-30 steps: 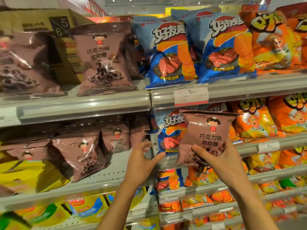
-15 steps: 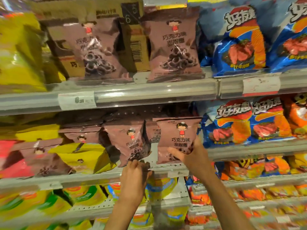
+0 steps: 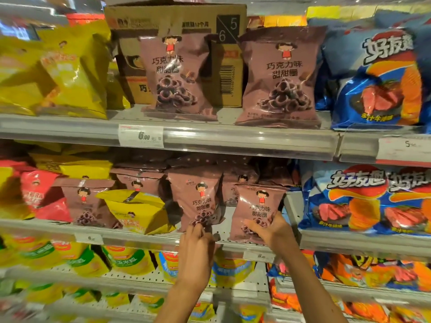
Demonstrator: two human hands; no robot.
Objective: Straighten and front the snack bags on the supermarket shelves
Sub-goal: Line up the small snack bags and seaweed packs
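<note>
1. Right hand (image 3: 271,230) grips the lower edge of a brown snack bag (image 3: 256,210), thumb across the bag's front, fingers hidden behind it.
2. That bag stands on the middle shelf (image 3: 149,236) at the front edge, just left of the blue chip bags (image 3: 363,199). Long axis vertical, top seal up, printed face toward the aisle, tilted slightly with the top leaning left.
3. Left hand (image 3: 198,241) pinches the bottom edge of a second brown bag (image 3: 198,199) just left of the first. Fingers are curled at the seam; how much they wrap cannot be told.
4. Second bag: upright, long axis vertical, face forward, top leaning a little back and left. The two bags sit close, edges near each other; cannot tell if they touch.
5. Further left on the same shelf, a third brown bag (image 3: 86,201) leans, partly covered by a yellow bag (image 3: 137,210) lying tilted across it. Red bags (image 3: 39,194) sit at the far left.
6. More brown bags are stacked behind the front row, mostly in shadow.
7. Upper shelf (image 3: 233,138): two large brown bags (image 3: 279,78) upright, faces forward, in front of a cardboard box (image 3: 177,17). Yellow bags to the left, blue bags to the right.
8. Price tag (image 3: 141,135) on the upper shelf rail reads 6.00.
9. Lower shelves hold yellow-green and orange bags, blurred.
</note>
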